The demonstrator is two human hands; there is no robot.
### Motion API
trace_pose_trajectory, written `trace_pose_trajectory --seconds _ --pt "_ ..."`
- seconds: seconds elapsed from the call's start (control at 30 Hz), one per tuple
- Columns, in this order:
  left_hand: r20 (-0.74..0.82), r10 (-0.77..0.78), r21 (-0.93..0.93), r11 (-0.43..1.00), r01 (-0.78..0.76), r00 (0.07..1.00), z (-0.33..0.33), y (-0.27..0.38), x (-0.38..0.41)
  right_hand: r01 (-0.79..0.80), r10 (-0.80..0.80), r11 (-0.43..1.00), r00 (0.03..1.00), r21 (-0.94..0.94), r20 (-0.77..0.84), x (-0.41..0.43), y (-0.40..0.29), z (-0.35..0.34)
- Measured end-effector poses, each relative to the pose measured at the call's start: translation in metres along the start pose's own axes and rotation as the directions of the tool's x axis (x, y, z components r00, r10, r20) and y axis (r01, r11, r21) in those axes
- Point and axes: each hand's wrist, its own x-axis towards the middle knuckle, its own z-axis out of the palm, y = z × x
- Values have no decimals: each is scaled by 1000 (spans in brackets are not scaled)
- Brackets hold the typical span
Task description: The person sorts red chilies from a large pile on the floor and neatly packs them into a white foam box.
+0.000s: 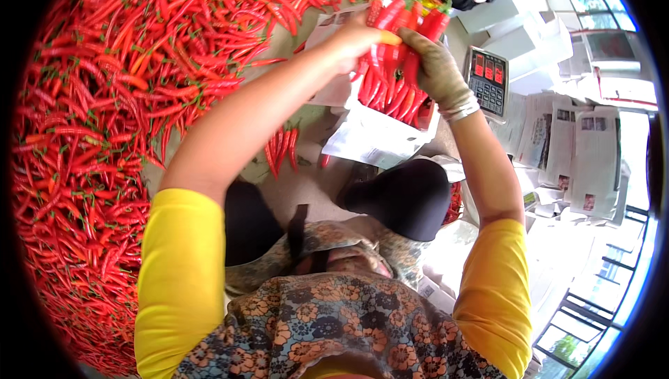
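Note:
Both my hands hold a bunch of red chili peppers point(389, 15), green stems pointing away from me, over a white box point(389, 125) lined with paper. My left hand point(360, 39), with a yellow-orange covering on one finger or thumb, grips the bunch from the left. My right hand point(436, 68), in a pale, stained glove, holds it from the right. Beneath them, more red chilies point(392, 97) lie side by side in the box. The fingertips behind the bunch are hidden, and the left hand is slightly blurred.
A large heap of red chilies point(94, 117) covers the floor at left. Several loose chilies point(282, 149) lie left of the box. A digital scale display point(487, 83) stands to the right, near white boxes point(528, 39) and newspaper sheets point(569, 149). My dark-clad knees are near the box.

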Motion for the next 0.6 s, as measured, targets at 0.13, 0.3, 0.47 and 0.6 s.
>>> trace_pose_trajectory --seconds 0.13,0.3,0.47,0.6 --pt "-59 -158 83 983 163 986 53 -86 51 -403 564 668 823 626 -72 -43 58 -69" --pt "-140 -370 34 925 378 919 41 -177 57 -371 642 554 761 745 -98 -79 157 -66" --pt "-247 -390 113 898 426 887 7 -186 58 -481 671 526 742 702 6 -73 177 -53" --pt "-338 -293 242 891 383 894 -20 -185 55 -505 627 638 779 581 -12 -66 215 -35"
